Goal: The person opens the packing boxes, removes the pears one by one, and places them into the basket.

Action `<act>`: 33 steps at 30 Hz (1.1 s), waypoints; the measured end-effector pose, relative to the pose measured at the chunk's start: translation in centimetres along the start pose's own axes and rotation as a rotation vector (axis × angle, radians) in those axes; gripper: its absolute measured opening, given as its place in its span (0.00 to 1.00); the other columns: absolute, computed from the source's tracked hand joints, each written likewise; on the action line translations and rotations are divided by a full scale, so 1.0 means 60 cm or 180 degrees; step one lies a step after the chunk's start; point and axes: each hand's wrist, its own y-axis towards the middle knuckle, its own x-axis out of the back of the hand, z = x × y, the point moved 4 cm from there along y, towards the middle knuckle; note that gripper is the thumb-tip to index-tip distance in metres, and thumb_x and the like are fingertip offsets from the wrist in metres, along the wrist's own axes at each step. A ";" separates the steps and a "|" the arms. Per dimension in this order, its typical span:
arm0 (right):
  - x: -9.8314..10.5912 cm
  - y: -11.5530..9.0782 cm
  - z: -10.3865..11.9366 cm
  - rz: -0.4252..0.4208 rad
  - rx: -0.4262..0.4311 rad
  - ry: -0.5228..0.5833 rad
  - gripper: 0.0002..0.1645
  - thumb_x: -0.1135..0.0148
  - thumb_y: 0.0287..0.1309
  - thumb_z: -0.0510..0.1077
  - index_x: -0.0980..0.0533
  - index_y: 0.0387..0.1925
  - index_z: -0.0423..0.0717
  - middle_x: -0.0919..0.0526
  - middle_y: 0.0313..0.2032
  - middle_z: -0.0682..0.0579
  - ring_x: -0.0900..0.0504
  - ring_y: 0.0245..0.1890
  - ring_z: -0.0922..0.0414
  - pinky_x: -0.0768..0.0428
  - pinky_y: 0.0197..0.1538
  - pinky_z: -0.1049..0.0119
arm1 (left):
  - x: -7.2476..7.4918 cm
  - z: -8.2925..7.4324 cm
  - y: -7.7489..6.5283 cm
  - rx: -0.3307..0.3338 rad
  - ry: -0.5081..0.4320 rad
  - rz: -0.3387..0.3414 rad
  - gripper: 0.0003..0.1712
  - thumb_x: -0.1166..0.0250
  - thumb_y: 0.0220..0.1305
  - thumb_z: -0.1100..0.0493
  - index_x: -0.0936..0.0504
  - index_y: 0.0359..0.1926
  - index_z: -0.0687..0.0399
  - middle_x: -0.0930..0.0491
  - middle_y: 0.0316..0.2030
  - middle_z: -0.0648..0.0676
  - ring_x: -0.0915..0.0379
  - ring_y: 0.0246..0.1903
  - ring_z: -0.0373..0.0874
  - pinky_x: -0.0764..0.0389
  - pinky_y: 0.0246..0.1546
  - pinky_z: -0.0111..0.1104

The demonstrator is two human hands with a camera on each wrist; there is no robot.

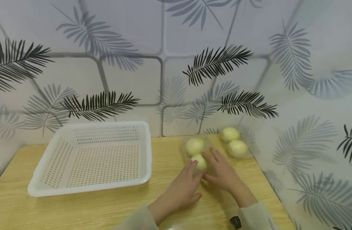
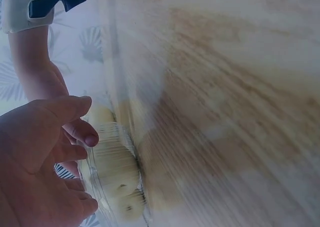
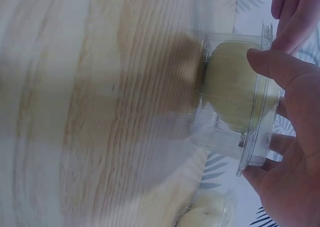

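Box location?
– On my worktop, to the right of the basket and well apart from it. The box is transparent and contains two pale green fruits, one nearer to me than the other.

State of the hands?
– Neither is clenched. My left hand is at the near left of the box, fingers extended, tips at the rim. My right hand is at the near right, fingers spread, thumb touching the rim. The box rests upright between them.

Other items?
– One second box, also transparent, stands farther right beside the leaf-patterned wall. It contains two similar fruits, side by side. The basket is white, with perforated sides and base.
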 end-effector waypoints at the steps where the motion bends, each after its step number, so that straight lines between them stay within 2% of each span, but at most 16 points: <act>1: 0.000 -0.002 0.003 0.0000 0.0005 0.0007 0.48 0.27 0.53 0.57 0.35 0.72 0.50 0.43 0.74 0.34 0.44 0.71 0.29 0.34 0.61 0.27 | 0.000 -0.001 -0.004 0.0011 -0.0001 0.0008 0.44 0.35 0.62 0.36 0.33 0.71 0.57 0.46 0.74 0.69 0.50 0.74 0.65 0.39 0.71 0.46; 7: 0.000 -0.016 0.021 0.0022 0.0010 -0.0038 0.48 0.27 0.53 0.59 0.35 0.72 0.52 0.41 0.73 0.35 0.39 0.69 0.29 0.30 0.58 0.28 | 0.000 -0.005 -0.024 0.0033 0.0010 -0.0015 0.44 0.34 0.61 0.36 0.32 0.70 0.56 0.45 0.73 0.68 0.48 0.73 0.64 0.37 0.71 0.46; 12: 0.002 -0.027 0.034 0.0001 -0.0012 -0.0117 0.48 0.28 0.53 0.60 0.36 0.73 0.54 0.41 0.74 0.36 0.36 0.67 0.29 0.26 0.55 0.30 | 0.003 -0.008 -0.037 0.0048 -0.0057 -0.0121 0.43 0.33 0.60 0.36 0.30 0.69 0.55 0.43 0.73 0.68 0.45 0.72 0.65 0.34 0.69 0.46; 21: -0.007 -0.051 0.062 0.0066 -0.0169 -0.0023 0.52 0.25 0.50 0.58 0.37 0.74 0.55 0.45 0.76 0.39 0.36 0.67 0.30 0.23 0.50 0.30 | 0.013 -0.007 -0.065 0.0098 -0.0442 -0.0240 0.38 0.31 0.60 0.41 0.27 0.66 0.53 0.41 0.72 0.66 0.42 0.70 0.67 0.27 0.63 0.47; 28: -0.013 -0.065 0.081 0.0124 -0.0219 -0.0121 0.51 0.25 0.51 0.59 0.37 0.73 0.57 0.43 0.75 0.39 0.31 0.63 0.33 0.17 0.45 0.37 | 0.014 -0.001 -0.087 0.0246 -0.0753 -0.0280 0.33 0.31 0.62 0.43 0.25 0.64 0.50 0.40 0.72 0.62 0.40 0.70 0.62 0.22 0.58 0.46; 33: -0.010 -0.070 0.100 0.0060 -0.0333 -0.0175 0.47 0.26 0.52 0.60 0.33 0.71 0.55 0.38 0.72 0.38 0.28 0.59 0.35 0.17 0.46 0.40 | 0.014 0.005 -0.092 0.0424 -0.0962 -0.0454 0.24 0.31 0.62 0.46 0.20 0.55 0.52 0.36 0.69 0.58 0.34 0.67 0.56 0.18 0.54 0.41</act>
